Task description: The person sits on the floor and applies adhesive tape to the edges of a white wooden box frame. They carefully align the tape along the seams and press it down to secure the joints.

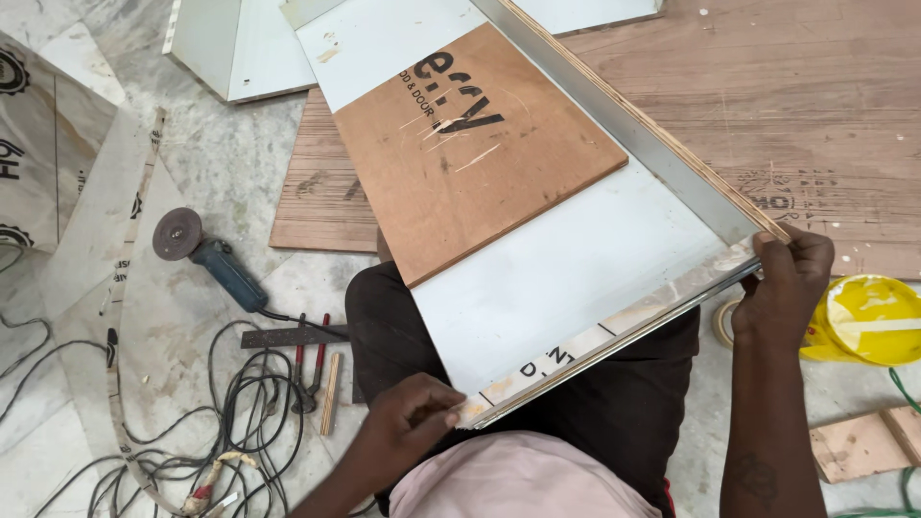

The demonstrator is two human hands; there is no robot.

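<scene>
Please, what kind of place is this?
Probably a carpentry work site on a bare floor: plywood sheets lie about, an angle grinder with tangled cables is beside the person, and both hands hold a laminated board.

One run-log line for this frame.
left hand: pinching panel edge strip | right hand: gripping panel corner | white panel: on lap | angle grinder: on floor

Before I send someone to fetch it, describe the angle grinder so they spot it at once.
Start at the white laminated board across the person's lap and look left, onto the grey floor. The angle grinder lies above the black cable tangle: blue body, round grey disc, unlike the red-handled pliers beside it.
</scene>
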